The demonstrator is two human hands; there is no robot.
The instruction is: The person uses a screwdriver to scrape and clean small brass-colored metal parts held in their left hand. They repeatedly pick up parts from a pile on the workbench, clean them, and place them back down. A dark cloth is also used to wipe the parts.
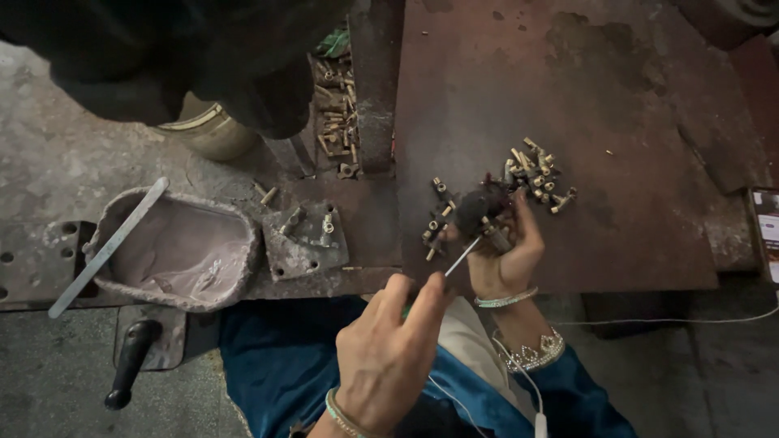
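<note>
My left hand [388,353] is shut around a thin screwdriver [461,261] with a green handle; its metal tip points up and right. My right hand [505,251] holds a small dark fitting [483,215] with brass parts, and the screwdriver tip touches it. Both hands hover at the near edge of a rusty metal table [617,113]. Just beyond my right hand lies a pile of small brass fittings [535,174]. A few more brass pieces [436,223] lie left of that hand.
A crusted basin [109,211] of pinkish liquid with a flat metal strip [109,243] across it stands at left. Beside it lie a grey plate [307,243] with fittings and a black handle [130,361]. Another person's dark clothing [162,57] hangs at top left. A phone [767,235] is at right.
</note>
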